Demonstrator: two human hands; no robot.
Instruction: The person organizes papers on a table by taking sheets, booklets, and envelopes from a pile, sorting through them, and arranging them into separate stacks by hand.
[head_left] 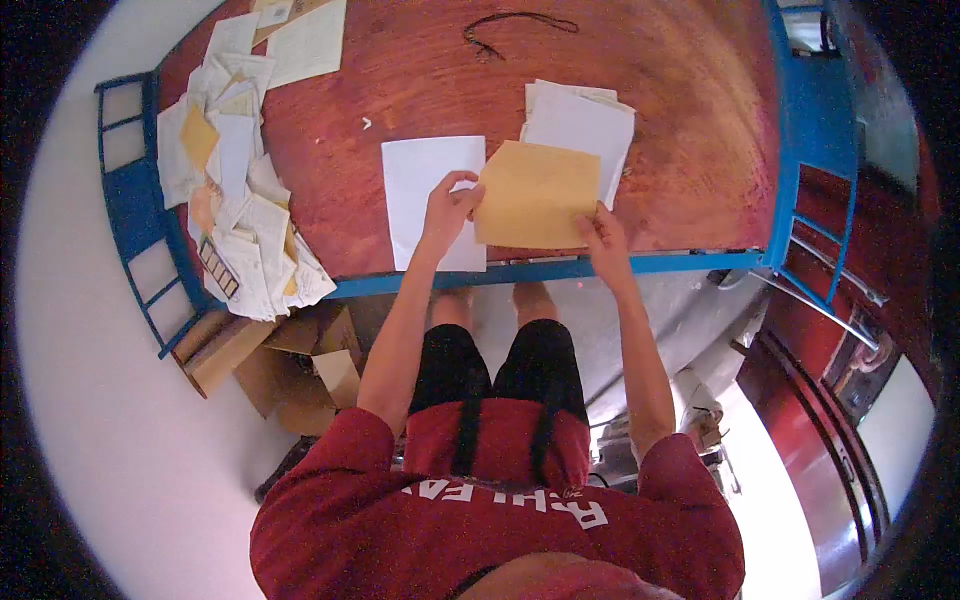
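Note:
Between my hands is a yellow-brown sheet (pixel 540 195) with a cut or folded upper left corner. My left hand (pixel 452 212) is closed on its left edge, thumb and fingers together. At its lower right edge, my right hand (pixel 604 240) pinches the same sheet. A white sheet (pixel 425 170) lies flat on the red surface, partly under my left hand. Behind the yellow-brown sheet, to the right, lies a small stack of white papers (pixel 575 122), partly covered by it.
A heap of loose papers (pixel 235 150) covers the left side of the red board (pixel 400 60). A dark cord (pixel 520 15) lies at the far side. Blue metal rails (pixel 700 261) edge the board. Below the left corner are cardboard boxes (pixel 300 375).

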